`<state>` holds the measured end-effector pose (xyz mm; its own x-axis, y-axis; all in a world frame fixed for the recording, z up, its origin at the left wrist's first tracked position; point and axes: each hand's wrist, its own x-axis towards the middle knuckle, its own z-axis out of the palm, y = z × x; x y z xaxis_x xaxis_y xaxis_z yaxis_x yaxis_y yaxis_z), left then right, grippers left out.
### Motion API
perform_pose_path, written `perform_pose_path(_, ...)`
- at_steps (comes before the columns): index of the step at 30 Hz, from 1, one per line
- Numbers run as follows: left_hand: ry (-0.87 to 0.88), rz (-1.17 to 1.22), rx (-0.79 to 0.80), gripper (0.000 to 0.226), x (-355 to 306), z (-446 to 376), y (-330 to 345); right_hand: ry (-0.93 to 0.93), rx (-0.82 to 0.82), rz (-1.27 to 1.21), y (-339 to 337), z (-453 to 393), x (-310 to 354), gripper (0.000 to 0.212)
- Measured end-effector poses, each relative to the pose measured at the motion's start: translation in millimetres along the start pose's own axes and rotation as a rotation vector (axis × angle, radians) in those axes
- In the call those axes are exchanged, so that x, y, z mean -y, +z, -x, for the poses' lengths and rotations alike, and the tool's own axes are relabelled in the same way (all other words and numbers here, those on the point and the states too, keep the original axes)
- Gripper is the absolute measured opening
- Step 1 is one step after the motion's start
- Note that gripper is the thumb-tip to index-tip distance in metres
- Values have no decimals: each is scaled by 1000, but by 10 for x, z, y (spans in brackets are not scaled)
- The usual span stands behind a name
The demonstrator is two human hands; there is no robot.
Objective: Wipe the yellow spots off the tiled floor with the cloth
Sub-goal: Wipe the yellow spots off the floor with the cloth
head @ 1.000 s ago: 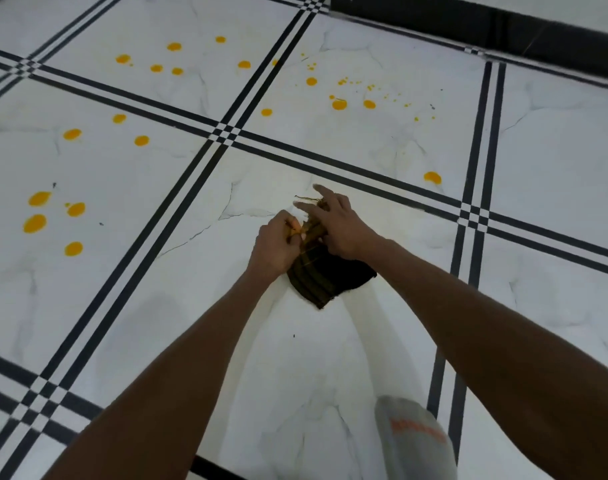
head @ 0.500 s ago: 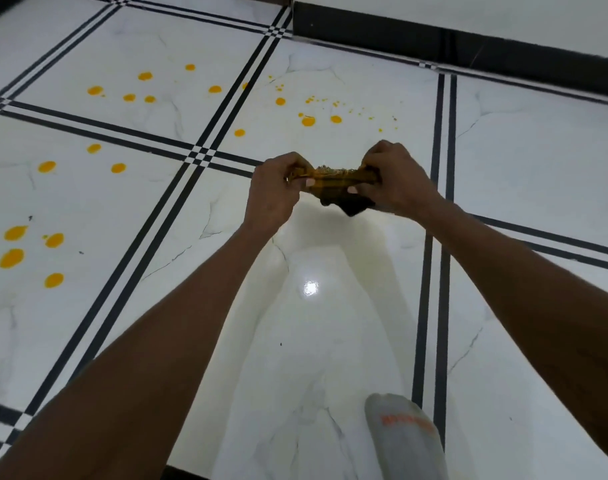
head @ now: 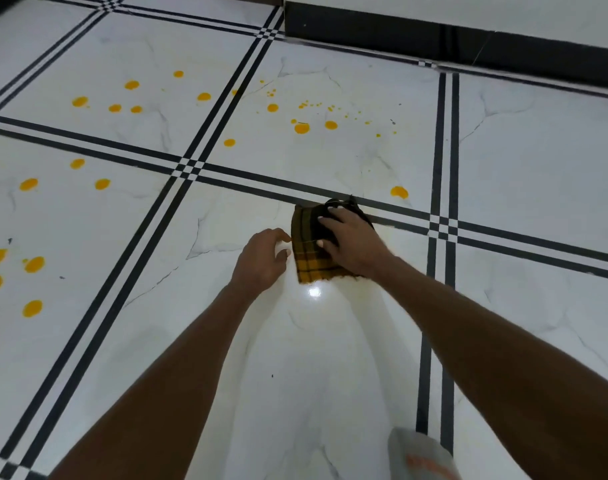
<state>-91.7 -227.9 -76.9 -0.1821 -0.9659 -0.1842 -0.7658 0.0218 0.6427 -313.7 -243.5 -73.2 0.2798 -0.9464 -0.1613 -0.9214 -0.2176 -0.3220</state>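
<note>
A dark checked cloth (head: pixel 306 252), stained yellow, lies folded on the white tiled floor (head: pixel 330 358) near the middle. My right hand (head: pixel 351 242) presses flat on top of it, fingers spread over the fabric. Just left of the cloth's edge, my left hand (head: pixel 262 259) hovers with curled fingers, holding nothing. One yellow spot (head: pixel 399 192) sits just beyond the cloth to the right. Several more yellow spots (head: pixel 302 128) dot the far tile, others the far-left tile (head: pixel 115 108) and the left edge (head: pixel 34 264).
Black double lines (head: pixel 188 168) cross between the tiles. A black skirting and a white step (head: pixel 469 36) run along the far side. A grey-socked foot (head: pixel 422 455) shows at the bottom right. A light glare (head: pixel 313 292) lies just below the cloth.
The cloth was held stretched between both hands above the floor; it now lies on the tile under my right hand, and my left hand has let it go.
</note>
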Motion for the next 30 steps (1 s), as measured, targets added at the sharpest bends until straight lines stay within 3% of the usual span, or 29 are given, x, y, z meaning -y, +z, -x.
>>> perform_pose_path(2,2,-50,-17,32,-31,-164,-20,11,58,10,208,-149,-21,66)
perform_pose_path(6,-33,-143,-23,32,-117,-349,-65,19,-82,16,480,-214,-54,70)
perform_pose_path(12,-136,-272,107,40,-228,-474,-283,132,-167,38,337,-608,-228,63)
perform_pose_path(22,-72,-343,-187,51,361,-1396,-294,72,-316,89,188,-1953,-457,62)
perform_pose_path(26,-34,-383,-212,56,638,-1526,-303,-51,-322,98,249,-2194,-304,61)
perform_pose_path(30,-17,-404,-244,57,689,-1483,-251,-335,-181,162,292,-1380,-400,61)
